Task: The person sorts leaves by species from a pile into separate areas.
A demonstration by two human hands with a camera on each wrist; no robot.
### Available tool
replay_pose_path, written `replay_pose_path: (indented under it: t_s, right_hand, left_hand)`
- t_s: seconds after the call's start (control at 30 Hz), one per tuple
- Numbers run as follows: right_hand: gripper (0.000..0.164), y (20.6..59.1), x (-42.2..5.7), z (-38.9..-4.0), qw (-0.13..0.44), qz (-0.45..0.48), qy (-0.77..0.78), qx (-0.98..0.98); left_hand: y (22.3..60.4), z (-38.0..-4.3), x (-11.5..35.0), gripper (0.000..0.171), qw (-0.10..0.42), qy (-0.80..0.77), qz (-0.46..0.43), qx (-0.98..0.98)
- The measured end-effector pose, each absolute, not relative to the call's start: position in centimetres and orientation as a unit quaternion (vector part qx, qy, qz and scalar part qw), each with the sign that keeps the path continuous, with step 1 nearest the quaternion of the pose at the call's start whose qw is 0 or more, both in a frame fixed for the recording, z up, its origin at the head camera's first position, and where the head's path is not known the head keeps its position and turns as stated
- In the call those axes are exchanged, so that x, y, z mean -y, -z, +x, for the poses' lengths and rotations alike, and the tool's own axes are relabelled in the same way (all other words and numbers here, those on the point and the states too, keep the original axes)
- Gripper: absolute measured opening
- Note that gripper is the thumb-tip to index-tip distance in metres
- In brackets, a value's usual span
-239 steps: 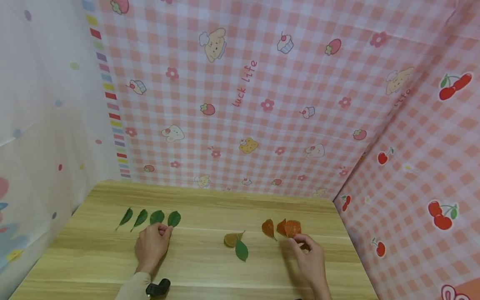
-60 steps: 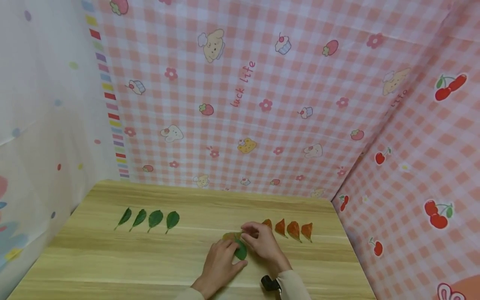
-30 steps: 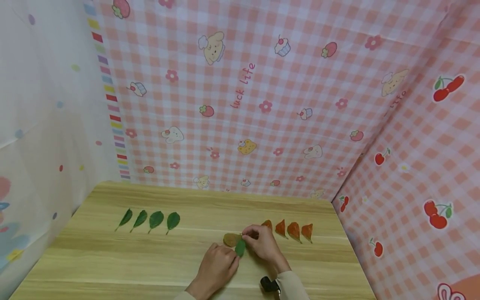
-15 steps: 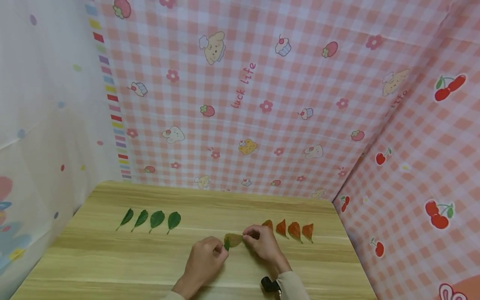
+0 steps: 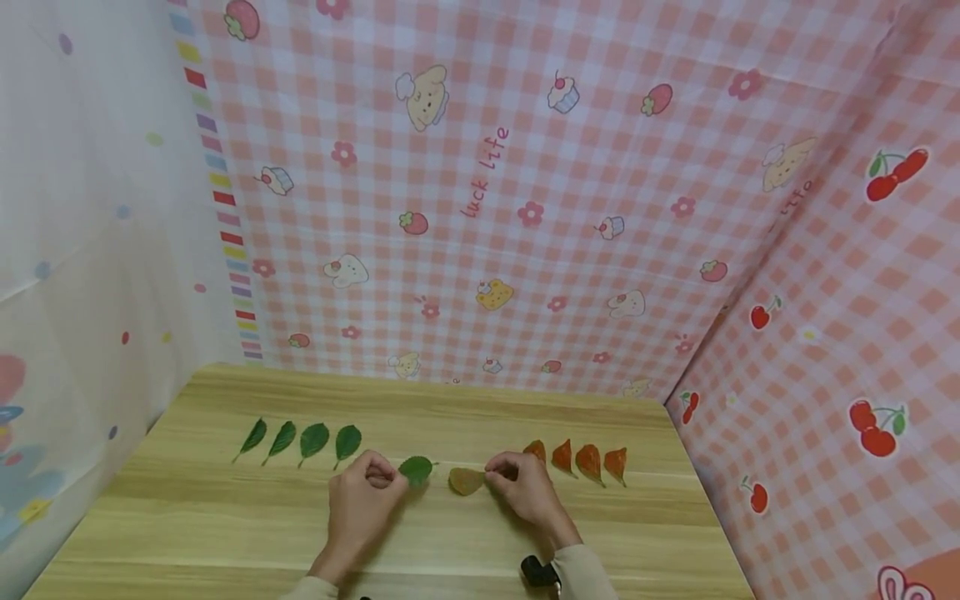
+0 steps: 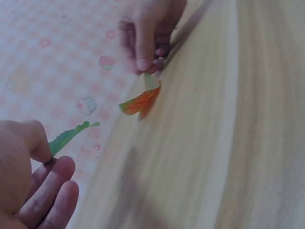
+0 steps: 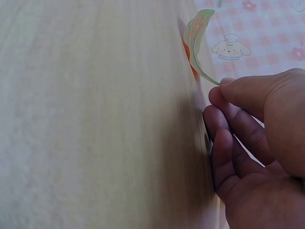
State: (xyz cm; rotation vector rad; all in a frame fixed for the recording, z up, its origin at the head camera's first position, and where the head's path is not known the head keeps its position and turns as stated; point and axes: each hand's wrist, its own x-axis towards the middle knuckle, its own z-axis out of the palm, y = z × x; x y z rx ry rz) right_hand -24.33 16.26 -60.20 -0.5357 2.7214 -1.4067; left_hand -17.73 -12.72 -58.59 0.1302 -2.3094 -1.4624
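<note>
My left hand (image 5: pixel 362 504) pinches a green leaf (image 5: pixel 417 471) by its broad end, its stem pointing right. In the left wrist view that green leaf (image 6: pixel 66 138) stands up from the thumb and finger. My right hand (image 5: pixel 531 497) pinches the stem of a yellowish-brown leaf (image 5: pixel 465 481) at the middle of the table. The right wrist view shows this leaf (image 7: pixel 196 40) curved, with a pale green and orange face, its stem between thumb and fingertip. The two leaves lie apart, a narrow gap of wood between them.
Several green leaves (image 5: pixel 313 442) lie in a row at the back left of the wooden table (image 5: pixel 225 533). A row of orange-red leaves (image 5: pixel 588 462) lies at the right, its leftmost leaf partly hidden by my right hand. Checked pink cloth (image 5: pixel 450 250) hangs behind.
Both hands came from the two rows to the middle leaves. The left hand took the green leaf off the yellowish-brown one and carried it left; the right hand stays at the brown leaf's stem.
</note>
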Motion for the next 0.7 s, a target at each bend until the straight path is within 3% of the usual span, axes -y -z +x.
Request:
replay_pose_path:
  t_s: [0.3, 0.53, 0.7]
  right_hand:
    - [0.004, 60.2, -16.3, -24.3, 0.013, -0.177, 0.452, -0.874]
    - [0.005, 60.0, -16.2, -24.3, 0.023, -0.172, 0.448, -0.877]
    - [0.006, 60.1, -16.3, -24.3, 0.02, -0.175, 0.446, -0.878]
  left_hand:
    - [58.3, -18.0, 14.3, 0.009, 0.159, 0.58, 0.085, 0.794]
    - [58.3, -18.1, 15.3, 0.017, 0.163, 0.587, 0.063, 0.791]
    - [58.2, -18.0, 15.8, 0.01, 0.167, 0.589, 0.095, 0.785]
